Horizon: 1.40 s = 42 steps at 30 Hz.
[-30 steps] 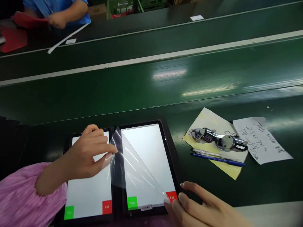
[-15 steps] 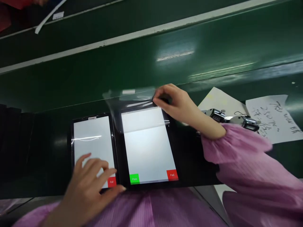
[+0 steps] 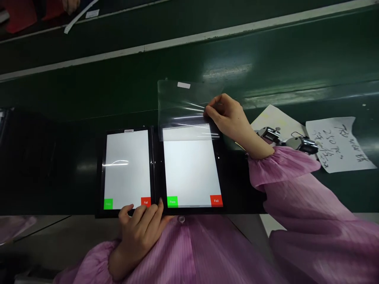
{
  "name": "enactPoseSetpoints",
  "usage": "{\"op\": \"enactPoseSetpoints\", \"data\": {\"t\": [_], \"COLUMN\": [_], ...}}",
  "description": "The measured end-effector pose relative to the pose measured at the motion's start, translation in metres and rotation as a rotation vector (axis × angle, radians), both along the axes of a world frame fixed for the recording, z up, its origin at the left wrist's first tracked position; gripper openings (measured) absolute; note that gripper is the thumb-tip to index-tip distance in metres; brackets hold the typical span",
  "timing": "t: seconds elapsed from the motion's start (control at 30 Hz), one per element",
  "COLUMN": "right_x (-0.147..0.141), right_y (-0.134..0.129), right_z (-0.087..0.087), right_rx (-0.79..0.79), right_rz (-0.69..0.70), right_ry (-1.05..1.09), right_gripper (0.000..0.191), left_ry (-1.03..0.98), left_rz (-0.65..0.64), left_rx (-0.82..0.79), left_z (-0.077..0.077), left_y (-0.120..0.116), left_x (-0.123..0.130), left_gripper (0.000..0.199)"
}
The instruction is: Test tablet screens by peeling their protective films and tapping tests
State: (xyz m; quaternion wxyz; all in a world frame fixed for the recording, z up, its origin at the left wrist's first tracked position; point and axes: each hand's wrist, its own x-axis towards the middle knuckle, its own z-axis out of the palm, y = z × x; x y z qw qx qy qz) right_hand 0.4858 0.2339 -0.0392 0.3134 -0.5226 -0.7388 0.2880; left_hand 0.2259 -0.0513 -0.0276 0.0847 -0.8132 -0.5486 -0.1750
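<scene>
My right hand pinches a clear film by its right side. The film is a see-through sheet with a small white label near its top edge, lifted over the upper part of the right tablet. That tablet lies face up with a white screen, a green Pass box and a red Fail box. Beside it on the left lies a second tablet with a similar screen and a small sticker on its top frame. My left hand rests at this tablet's lower right edge, fingers bent and apart, holding nothing.
Right of my right wrist are two metal hand counters and papers, one a handwritten sheet. Dark stacked items stand at the left. Across the green bench, another person's hand shows near a white strip.
My right hand has lifted the film further up and off the right tablet's screen. My left hand has moved from over the left tablet to its lower right edge. The view has shifted slightly.
</scene>
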Motion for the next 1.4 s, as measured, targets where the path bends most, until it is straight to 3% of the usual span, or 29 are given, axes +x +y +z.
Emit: {"op": "enactPoseSetpoints", "data": {"t": [0.37,0.57,0.73,0.9,1.0,1.1,1.23,1.33,1.4], "right_x": [0.008,0.014,0.011,0.009,0.009,0.009,0.013,0.014,0.012], "right_y": [-0.021,-0.018,-0.034,-0.082,-0.105,-0.118,-0.126,-0.127,-0.126], "right_z": [0.009,0.002,0.017,0.036,0.037,0.034,0.031,0.027,0.023], "right_rx": [0.050,0.040,0.108,0.180,0.125,0.088,0.074,0.170,0.209], "right_rz": [0.042,0.078,-0.012,0.010,0.039,0.120,0.443,0.637,0.581], "right_ry": [0.017,0.062,0.123,0.041,0.060,0.063,0.017,-0.062,-0.070], "right_gripper": [0.014,0.012,0.004,0.008,0.009,0.010,0.013,0.017,0.017], "left_ry": [0.039,0.033,0.029,-0.050,-0.072,-0.398,-1.128,-1.243,-1.244], "left_rz": [-0.080,-0.037,-0.070,-0.062,0.147,0.372,0.354,0.345,0.329], "left_rx": [-0.068,-0.099,-0.046,-0.071,-0.121,-0.252,-0.244,-0.260,-0.266], "left_z": [0.013,0.007,0.008,0.021,0.014,-0.009,-0.041,-0.046,-0.043], "left_y": [0.008,0.010,0.008,-0.002,-0.008,-0.012,-0.017,-0.019,-0.020], "left_x": [-0.010,-0.023,-0.032,-0.089,-0.138,-0.171,-0.171,-0.157,-0.151], "left_gripper": [0.013,0.020,0.026,0.052,0.059,0.076,0.092,0.089,0.084]}}
